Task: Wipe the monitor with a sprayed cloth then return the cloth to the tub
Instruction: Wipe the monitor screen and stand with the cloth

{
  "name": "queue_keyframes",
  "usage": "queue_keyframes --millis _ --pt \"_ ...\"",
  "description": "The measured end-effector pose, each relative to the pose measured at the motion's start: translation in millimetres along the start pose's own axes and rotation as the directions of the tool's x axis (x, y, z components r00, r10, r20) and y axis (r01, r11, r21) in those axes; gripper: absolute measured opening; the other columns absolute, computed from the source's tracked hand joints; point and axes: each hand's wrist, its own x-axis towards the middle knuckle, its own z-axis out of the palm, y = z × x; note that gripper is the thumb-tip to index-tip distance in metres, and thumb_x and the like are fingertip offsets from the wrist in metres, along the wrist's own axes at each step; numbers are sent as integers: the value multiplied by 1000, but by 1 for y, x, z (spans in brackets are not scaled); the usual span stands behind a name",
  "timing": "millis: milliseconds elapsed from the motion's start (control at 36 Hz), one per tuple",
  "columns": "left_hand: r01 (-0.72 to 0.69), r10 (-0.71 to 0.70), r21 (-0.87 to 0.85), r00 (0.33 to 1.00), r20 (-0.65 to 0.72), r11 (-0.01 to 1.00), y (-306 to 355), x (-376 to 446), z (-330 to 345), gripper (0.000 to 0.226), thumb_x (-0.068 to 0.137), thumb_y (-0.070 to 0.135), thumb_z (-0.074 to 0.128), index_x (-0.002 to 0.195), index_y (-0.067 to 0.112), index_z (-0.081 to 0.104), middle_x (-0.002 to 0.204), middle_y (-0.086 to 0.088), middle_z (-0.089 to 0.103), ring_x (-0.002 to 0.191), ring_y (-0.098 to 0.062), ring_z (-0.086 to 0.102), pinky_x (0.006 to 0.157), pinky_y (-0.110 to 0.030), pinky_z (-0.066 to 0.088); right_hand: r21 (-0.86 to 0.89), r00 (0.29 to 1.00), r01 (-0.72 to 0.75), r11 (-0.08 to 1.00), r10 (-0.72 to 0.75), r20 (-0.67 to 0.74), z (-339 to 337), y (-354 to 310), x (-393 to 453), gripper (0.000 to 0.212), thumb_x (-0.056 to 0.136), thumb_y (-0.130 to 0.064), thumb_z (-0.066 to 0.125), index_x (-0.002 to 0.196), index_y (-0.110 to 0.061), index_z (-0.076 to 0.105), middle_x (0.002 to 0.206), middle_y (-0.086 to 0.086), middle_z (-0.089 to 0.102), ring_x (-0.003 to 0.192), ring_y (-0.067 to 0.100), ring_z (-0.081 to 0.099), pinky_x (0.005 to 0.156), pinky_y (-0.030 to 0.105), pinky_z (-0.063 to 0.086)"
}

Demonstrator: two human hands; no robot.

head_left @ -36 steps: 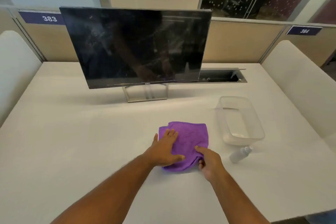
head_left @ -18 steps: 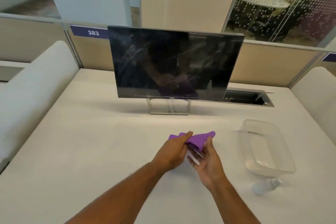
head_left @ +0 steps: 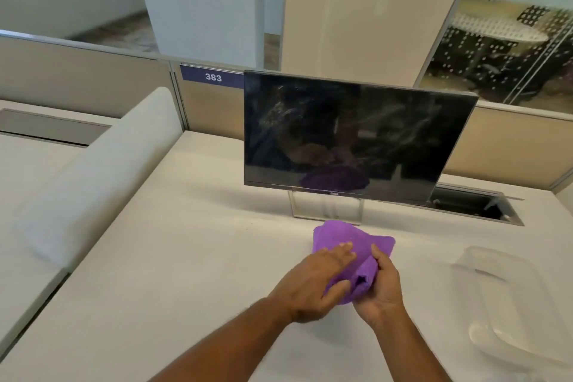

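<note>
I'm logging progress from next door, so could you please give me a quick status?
Hands: left hand flat on purple cloth, right hand gripping its bunched end. Cloth short of monitor, not touching. Clear tub off right; path to screen clear.

Forearms extended, left hand (head_left: 313,282) flat, right hand (head_left: 379,285) — fingers curled — gripping cloth (head_left: 350,236)

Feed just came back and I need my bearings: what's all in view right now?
desk: 1, white, under the rest
monitor: 1, black, upright at desk rear
cloth: 1, purple, bunched in front of monitor
tub: 1, clear, desk right, blurred
hatch: 1, dark, in desk right of monitor
divider: 1, white, desk left edge
label 383: 1, blue, partition left of monitor
planter: 1, white, beyond partition
left hand: 1, flat on cloth
right hand: 1, grips cloth fold
</note>
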Motion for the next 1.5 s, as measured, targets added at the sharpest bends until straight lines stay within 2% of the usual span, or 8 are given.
queue_keyframes --millis 333,417,528,750,861,1083,1250,1500 --pt "173 -34 218 852 -523 961 -57 69 -154 64 104 18 42 163 18 17 171 2 7 157 -10 -5 126 -39 2 -81 861 494 866 -500 -91 83 11 17 23 101 -37 57 122 -31 62 100 2 68 96 25 65 78 39 57" --pt "191 -22 242 824 -567 951 -58 87 -201 67 103 18 44 163 13 15 171 -3 5 157 -16 -6 126 -44 2 -123 793 589 799 -600 -106 105 5 22 34 105 -34 50 136 -22 55 108 5 59 103 28 57 90 46 48" --pt "233 -17 284 799 -601 930 -58 107 -255 68 105 23 42 163 11 9 171 -6 2 157 -19 -6 126 -43 -2 -183 659 713 677 -736 -155 145 -6 29 26 104 -33 51 130 -31 51 108 -12 62 97 5 63 82 19 52" --pt "314 -59 430 859 -509 846 -66 136 -309 63 109 30 30 163 11 4 171 -7 -5 156 -21 -13 124 -39 -8 -304 395 870 389 -918 -44 240 -33 48 64 96 -43 50 155 -23 32 133 -7 52 104 -15 58 86 6 46" --pt "292 -67 472 897 -437 832 -72 141 -316 59 110 28 28 163 8 10 171 -10 4 157 -23 -6 124 -39 -4 -456 312 861 228 -943 118 273 -34 65 59 99 -49 44 151 -23 35 144 5 50 129 19 54 113 40 44" --pt "218 -33 400 906 -422 890 -80 142 -318 52 110 30 31 156 6 34 165 -11 30 156 -21 14 124 -34 6 -640 166 728 -246 -843 512 289 -18 115 68 105 -41 39 165 -20 14 172 -2 14 158 12 11 129 52 5" --pt "196 -57 284 900 -433 939 -79 140 -316 57 111 42 20 154 11 41 162 -8 37 154 -18 23 119 -25 8 -615 75 436 -657 -655 752 284 -5 146 77 102 -41 46 165 -14 11 173 10 5 160 28 3 126 61 9" --pt "172 -21 264 869 -494 949 -73 136 -313 56 110 41 21 141 10 56 149 -6 54 144 -18 38 116 -24 15 29 133 264 -964 66 989 256 -3 172 71 98 -44 46 161 -17 27 167 7 31 159 27 11 127 58 5"
